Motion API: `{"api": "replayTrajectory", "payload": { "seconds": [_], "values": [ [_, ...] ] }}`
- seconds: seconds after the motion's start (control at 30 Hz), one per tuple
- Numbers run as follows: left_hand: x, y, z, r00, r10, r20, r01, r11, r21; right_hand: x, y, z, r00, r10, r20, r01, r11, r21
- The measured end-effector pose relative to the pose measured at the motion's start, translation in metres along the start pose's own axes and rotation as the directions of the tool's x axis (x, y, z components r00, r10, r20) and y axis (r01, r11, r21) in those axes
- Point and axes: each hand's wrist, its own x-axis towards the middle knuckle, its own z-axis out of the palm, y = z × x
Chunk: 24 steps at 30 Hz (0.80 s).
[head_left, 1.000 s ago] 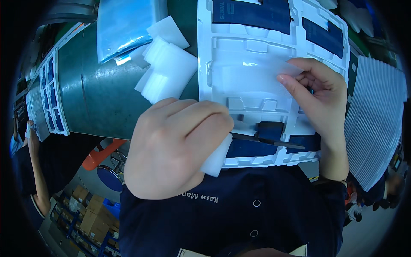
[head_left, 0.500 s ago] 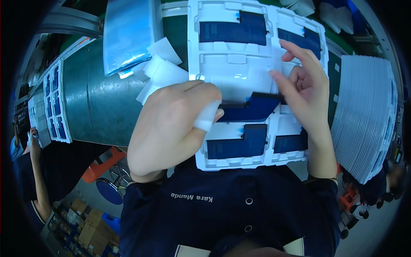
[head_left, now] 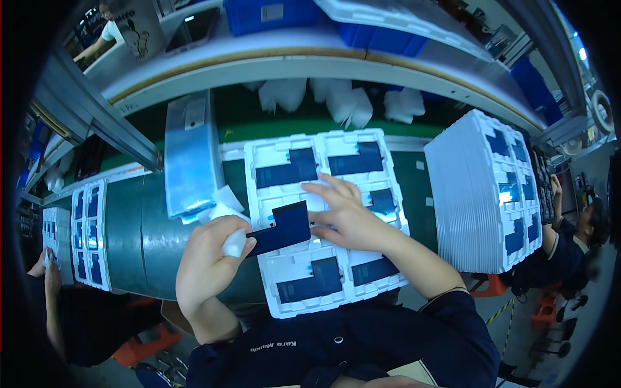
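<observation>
A dark, flat L-shaped battery (head_left: 284,229) is tilted above the white moulded tray (head_left: 264,275). My left hand (head_left: 210,258) is closed on its left end, and a folded white wipe (head_left: 234,243) is tucked between the same fingers. At the battery's right edge is my right hand (head_left: 352,220), its fingers apart and the thumb tip close to or touching that edge. Similar batteries lie in the tray's compartments, among them one at the far left (head_left: 288,169) and one at the near left (head_left: 310,281). The held battery and my right hand partly hide the middle compartments.
Right of the tray rises a tall stack of white trays (head_left: 462,200). A clear blue plastic bag (head_left: 191,161) and white wipes (head_left: 223,205) lie to the left. Another filled tray (head_left: 89,233) stands further left, near a co-worker's hands (head_left: 52,271). A shelf edge (head_left: 310,68) crosses the back.
The view has tilted up, bringing the shelf into sight. The battery in my left hand is turned more toward me, and my right hand's fingers have come closer to its right edge.
</observation>
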Motion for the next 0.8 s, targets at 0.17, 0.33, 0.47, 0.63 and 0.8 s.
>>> {"api": "replayTrajectory", "payload": {
  "seconds": [0.17, 0.33, 0.47, 0.63, 0.8],
  "values": [
    [-0.004, 0.002, -0.003, 0.994, -0.011, -0.107, 0.01, 1.0, -0.006, -0.008, -0.001, 0.003, 0.991, 0.029, -0.131, -0.035, 0.998, -0.051],
    [-0.015, -0.002, -0.019, 0.955, -0.088, -0.283, 0.071, 0.995, -0.07, -0.003, 0.001, 0.001, 0.975, 0.113, -0.19, -0.135, 0.985, -0.106],
    [-0.026, 0.001, -0.023, 0.941, -0.13, -0.313, 0.119, 0.991, -0.054, -0.001, -0.003, 0.009, 0.98, 0.171, -0.098, -0.174, 0.984, -0.026],
    [-0.023, 0.001, -0.013, 0.969, -0.12, -0.214, 0.101, 0.99, -0.097, 0.003, 0.003, 0.008, 0.994, 0.105, -0.036, -0.105, 0.994, 0.014],
    [0.006, -0.004, 0.013, 1.0, -0.006, 0.027, 0.007, 0.999, -0.042, 0.001, 0.017, 0.002, 0.916, 0.261, -0.305, -0.166, 0.938, 0.305]
  ]
}}
